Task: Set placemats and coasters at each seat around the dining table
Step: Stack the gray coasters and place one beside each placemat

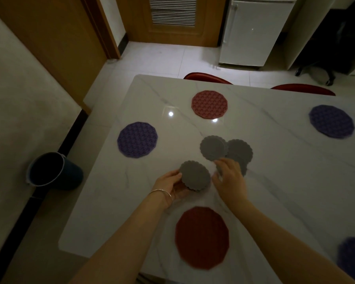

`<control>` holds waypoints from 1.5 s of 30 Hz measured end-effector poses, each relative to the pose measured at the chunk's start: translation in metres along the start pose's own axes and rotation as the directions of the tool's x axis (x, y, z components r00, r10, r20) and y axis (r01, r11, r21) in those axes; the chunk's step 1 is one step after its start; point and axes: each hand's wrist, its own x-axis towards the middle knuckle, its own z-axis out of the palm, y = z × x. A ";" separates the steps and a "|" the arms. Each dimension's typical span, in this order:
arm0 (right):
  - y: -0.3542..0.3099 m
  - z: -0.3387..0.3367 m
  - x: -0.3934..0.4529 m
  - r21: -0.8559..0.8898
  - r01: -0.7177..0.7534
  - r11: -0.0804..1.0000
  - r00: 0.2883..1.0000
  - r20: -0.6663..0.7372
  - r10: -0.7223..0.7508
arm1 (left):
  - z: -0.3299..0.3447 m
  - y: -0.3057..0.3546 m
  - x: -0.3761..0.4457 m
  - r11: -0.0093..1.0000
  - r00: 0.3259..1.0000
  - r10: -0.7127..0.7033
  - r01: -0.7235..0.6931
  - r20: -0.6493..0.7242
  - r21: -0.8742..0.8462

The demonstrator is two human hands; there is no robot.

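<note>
- Dimly lit, the marble bench carries five round placemats.
- Pink mat lies at the far side, near two red chair backs.
- Left purple mat sits by the bench's left edge; another purple mat lies at far right.
- Red mat is nearest the person, between the forearms; a dark purple mat is cut off at the lower right corner.
- Left hand, with a thin bangle at the wrist, holds a small stack of grey scalloped coasters from below, thumb on the left rim.
- Right hand has its fingers curled round the near edge of a grey coaster, which is tilted up off the bench.
- One more grey coaster lies just behind and to the right, partly overlapped by the lifted one; whether others lie beneath the hand cannot be told.
- All coasters are at mid-bench, apart from every mat.
- Off the bench: a dark bin on the floor at left, a white fridge and a wooden door beyond.
</note>
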 end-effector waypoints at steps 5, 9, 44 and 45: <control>0.032 -0.007 0.016 -0.263 -0.268 0.927 0.872 0.342 0.350 | 0.000 -0.001 0.003 0.998 0.998 -0.059 0.059 -0.032 -0.012; 0.037 -0.014 0.022 -0.368 -0.117 0.922 0.898 0.358 0.257 | -0.001 0.000 0.008 0.995 0.994 -0.093 0.091 -0.062 -0.042; -0.025 0.009 0.024 0.013 -0.062 0.998 0.979 0.193 0.058 | 0.005 0.004 -0.004 0.974 0.990 -0.137 0.130 -0.027 -0.185; -0.019 0.007 0.036 -0.006 -0.104 0.995 0.971 0.214 0.103 | 0.006 0.005 -0.005 0.973 0.990 -0.141 0.134 -0.028 -0.186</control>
